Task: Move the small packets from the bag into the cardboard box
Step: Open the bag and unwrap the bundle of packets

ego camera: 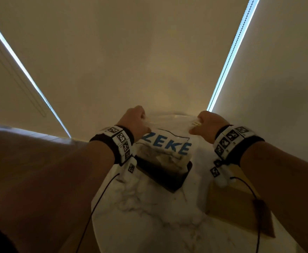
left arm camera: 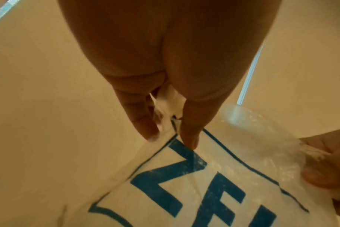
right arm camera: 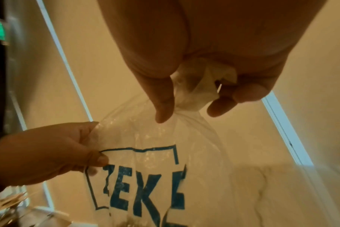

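A translucent plastic bag [ego camera: 167, 145] printed with blue letters hangs in the air between my two hands. My left hand [ego camera: 136, 121] pinches its left handle, and my right hand [ego camera: 202, 125] grips the bunched right handle. In the left wrist view, the left hand [left arm camera: 171, 138] holds crumpled plastic between thumb and fingers above the bag [left arm camera: 204, 176]. The right wrist view shows the right hand [right arm camera: 190, 107] curled round a twisted wad of the bag [right arm camera: 145, 176]. Dim shapes show through the bag's lower part; I cannot make out single packets. A cardboard box [ego camera: 237, 207] lies under my right forearm.
A black tray [ego camera: 167, 181] sits directly below the bag on a white marble table [ego camera: 149, 207]. A wooden surface runs along the left behind my left arm. Pale blinds with bright gaps fill the background. Thin black cables hang from both wrist bands.
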`<state>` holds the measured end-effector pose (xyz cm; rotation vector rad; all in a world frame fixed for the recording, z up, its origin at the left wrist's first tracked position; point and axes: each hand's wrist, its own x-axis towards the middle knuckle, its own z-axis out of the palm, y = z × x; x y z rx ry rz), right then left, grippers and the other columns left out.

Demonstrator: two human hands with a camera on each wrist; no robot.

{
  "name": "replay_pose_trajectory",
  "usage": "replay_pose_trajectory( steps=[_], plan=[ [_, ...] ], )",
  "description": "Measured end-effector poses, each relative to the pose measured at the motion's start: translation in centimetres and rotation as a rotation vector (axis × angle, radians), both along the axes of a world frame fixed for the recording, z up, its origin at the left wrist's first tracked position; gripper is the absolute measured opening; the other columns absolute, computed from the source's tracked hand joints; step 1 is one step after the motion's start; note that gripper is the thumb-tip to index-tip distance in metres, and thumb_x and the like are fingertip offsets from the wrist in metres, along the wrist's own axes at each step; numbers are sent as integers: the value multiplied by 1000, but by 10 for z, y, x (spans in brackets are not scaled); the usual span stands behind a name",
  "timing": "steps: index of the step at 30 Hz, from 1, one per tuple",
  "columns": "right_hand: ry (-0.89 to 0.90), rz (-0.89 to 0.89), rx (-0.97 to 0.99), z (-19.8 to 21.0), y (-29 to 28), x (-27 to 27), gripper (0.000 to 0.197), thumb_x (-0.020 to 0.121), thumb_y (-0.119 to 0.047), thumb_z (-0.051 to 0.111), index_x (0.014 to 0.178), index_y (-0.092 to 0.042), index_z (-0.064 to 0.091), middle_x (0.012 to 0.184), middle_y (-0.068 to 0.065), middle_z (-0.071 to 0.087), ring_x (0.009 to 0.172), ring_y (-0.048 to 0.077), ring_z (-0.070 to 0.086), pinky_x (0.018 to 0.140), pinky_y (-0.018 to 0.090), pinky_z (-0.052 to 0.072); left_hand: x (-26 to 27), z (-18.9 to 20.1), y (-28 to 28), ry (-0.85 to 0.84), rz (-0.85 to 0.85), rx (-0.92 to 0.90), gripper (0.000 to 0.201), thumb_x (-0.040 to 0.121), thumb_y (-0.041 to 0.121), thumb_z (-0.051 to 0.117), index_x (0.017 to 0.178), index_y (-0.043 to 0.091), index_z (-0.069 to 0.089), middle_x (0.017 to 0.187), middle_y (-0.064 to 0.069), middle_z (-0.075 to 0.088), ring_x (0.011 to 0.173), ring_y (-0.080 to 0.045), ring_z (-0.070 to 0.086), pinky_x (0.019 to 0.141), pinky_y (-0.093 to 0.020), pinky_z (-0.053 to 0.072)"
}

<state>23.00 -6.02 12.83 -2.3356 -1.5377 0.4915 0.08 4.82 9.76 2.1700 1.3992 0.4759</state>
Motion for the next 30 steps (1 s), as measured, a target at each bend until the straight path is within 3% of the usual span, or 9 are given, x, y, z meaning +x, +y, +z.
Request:
replay_pose_trajectory(
  steps=[3, 6, 10, 15, 17, 21, 24, 28, 30],
  plan=[
    [-13, 81, 54, 37, -16, -3, 40, 75, -41, 78, 95, -22, 49, 85, -6, 53, 72, 8, 48, 58, 25, 34, -12, 34, -15, -29, -19, 34, 61, 66, 31, 90, 102, 21, 43, 102, 2, 41, 77, -11, 47, 58, -24, 36],
    [38, 162, 103, 73, -39, -7, 37, 73, -35, 79, 93, -21, 50, 84, -1, 57, 72, 13, 54, 57, 25, 39, -29, 70, -36, -37, -52, 102, 65, 64, 35, 92, 102, 20, 41, 103, 1, 41, 77, -13, 48, 57, -25, 37],
    [344, 230, 25, 90, -70, -18, 27, 75, -23, 78, 92, -21, 56, 83, 6, 64, 65, 19, 61, 55, 29, 49, -54, 100, -64, -65, -108, 15, 55, 69, 28, 90, 99, 18, 45, 95, -4, 55, 69, -25, 66, 55, -37, 57],
    [273, 207, -190, 40, -74, -25, 23, 79, -31, 76, 87, -20, 58, 79, 5, 63, 62, 19, 60, 52, 28, 50, -61, 60, -74, 66, -101, -127, 54, 66, 24, 92, 95, 18, 47, 91, -8, 59, 62, -24, 66, 56, -41, 58],
    [248, 182, -265, 13, -67, -25, 24, 79, -33, 75, 89, -19, 57, 83, 6, 62, 66, 19, 59, 55, 29, 51, -55, 31, -70, 108, -82, -179, 53, 66, 21, 91, 90, 20, 44, 89, -5, 57, 64, -21, 63, 53, -36, 54],
    [137, 105, -211, -20, -57, -22, 25, 76, -36, 76, 86, -25, 56, 87, 0, 62, 77, 15, 58, 64, 29, 45, -41, -7, -67, 92, -35, -189, 56, 65, 22, 91, 87, 23, 40, 90, 2, 53, 73, -12, 53, 55, -24, 41],
    [112, 50, -124, -23, -56, -16, 29, 76, -36, 76, 91, -23, 54, 90, -1, 60, 77, 14, 55, 60, 27, 40, -35, -14, -65, 83, -22, -129, 60, 65, 31, 91, 93, 23, 39, 91, 9, 44, 74, -3, 41, 56, -22, 32],
    [148, 61, -63, -14, -66, -7, 35, 75, -41, 77, 94, -25, 53, 92, -6, 59, 81, 11, 56, 62, 25, 40, -36, -20, -67, 12, 22, -108, 54, 76, 45, 80, 97, 21, 37, 101, 2, 40, 79, -12, 43, 57, -22, 34],
    [178, 63, -81, -11, -74, -1, 30, 79, -42, 73, 96, -26, 55, 93, -6, 60, 83, 12, 57, 65, 26, 42, -40, -24, -66, -98, 78, -150, 38, 86, 44, 68, 92, 22, 37, 102, -1, 42, 84, -21, 51, 63, -31, 45]
  ],
)
